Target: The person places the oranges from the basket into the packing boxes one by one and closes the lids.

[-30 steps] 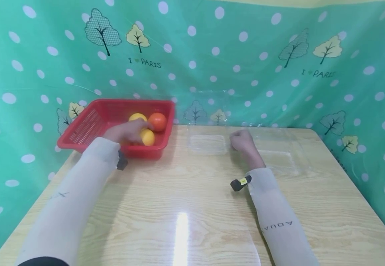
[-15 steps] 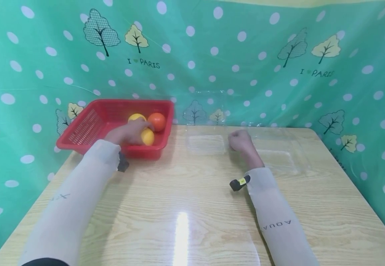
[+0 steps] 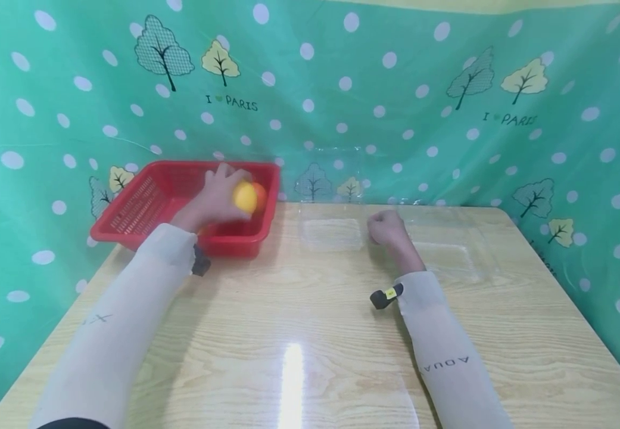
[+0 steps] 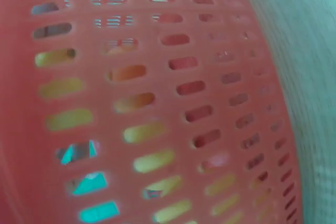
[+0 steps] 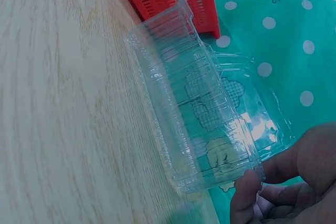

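Observation:
My left hand (image 3: 215,195) grips a round yellow-orange fruit (image 3: 245,197) over the red slotted basket (image 3: 229,245). A red-orange round fruit (image 3: 259,198) sits just behind it, partly covered. In the left wrist view, the basket wall (image 4: 173,98) fills the picture; yellow and orange patches show through its slots, and the hand itself is hidden. My right hand (image 5: 294,182) pinches the rim corner of a clear plastic container (image 5: 173,108) between thumb and fingers. That container stands on the table with its lid raised against the curtain.
A second clear plastic tray-like piece (image 3: 449,253) lies right of my right hand, hard to make out. The wooden table (image 3: 315,310) meets a green dotted curtain (image 3: 395,107) at the back.
My left hand has risen and shifted slightly right with the yellow-orange fruit, which was low in the basket before. The right hand stays at the container's edge.

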Tool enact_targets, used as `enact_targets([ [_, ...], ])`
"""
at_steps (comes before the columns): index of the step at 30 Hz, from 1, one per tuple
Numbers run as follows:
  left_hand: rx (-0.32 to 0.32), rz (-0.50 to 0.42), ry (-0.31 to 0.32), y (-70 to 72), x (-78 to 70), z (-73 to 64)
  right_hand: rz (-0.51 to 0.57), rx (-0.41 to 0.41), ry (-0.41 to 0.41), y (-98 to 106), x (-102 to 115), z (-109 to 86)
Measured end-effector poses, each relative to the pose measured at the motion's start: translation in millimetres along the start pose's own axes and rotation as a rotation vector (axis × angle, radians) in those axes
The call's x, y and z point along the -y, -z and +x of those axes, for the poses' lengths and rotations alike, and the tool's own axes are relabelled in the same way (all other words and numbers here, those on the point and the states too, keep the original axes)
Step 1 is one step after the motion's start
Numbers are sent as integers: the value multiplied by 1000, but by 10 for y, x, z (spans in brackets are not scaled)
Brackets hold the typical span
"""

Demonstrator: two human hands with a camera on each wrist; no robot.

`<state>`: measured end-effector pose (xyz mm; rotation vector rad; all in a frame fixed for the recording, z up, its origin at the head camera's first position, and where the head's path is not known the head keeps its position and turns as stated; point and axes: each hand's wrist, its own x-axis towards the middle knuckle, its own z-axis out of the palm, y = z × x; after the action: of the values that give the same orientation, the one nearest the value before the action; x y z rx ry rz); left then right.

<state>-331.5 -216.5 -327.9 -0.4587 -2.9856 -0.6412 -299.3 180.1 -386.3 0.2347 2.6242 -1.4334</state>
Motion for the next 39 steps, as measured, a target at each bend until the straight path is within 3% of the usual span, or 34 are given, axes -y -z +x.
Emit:
enact_targets([
  [4, -35, -9, -15, 15, -76, 46, 0, -7, 9, 5, -1, 10],
  [14, -47, 6, -94, 32, -324, 147, -12, -12, 2, 1, 25, -5],
  [22, -133, 112, -221, 18, -529, 263, -8, -11, 2, 0, 35, -23],
  [26, -116, 136, -269, -26, -679, 288, -21, -16, -2, -7, 35, -16],
  [39, -17, 246, -290, -356, -1146, 372, -18, -9, 1, -28, 20, -7],
])
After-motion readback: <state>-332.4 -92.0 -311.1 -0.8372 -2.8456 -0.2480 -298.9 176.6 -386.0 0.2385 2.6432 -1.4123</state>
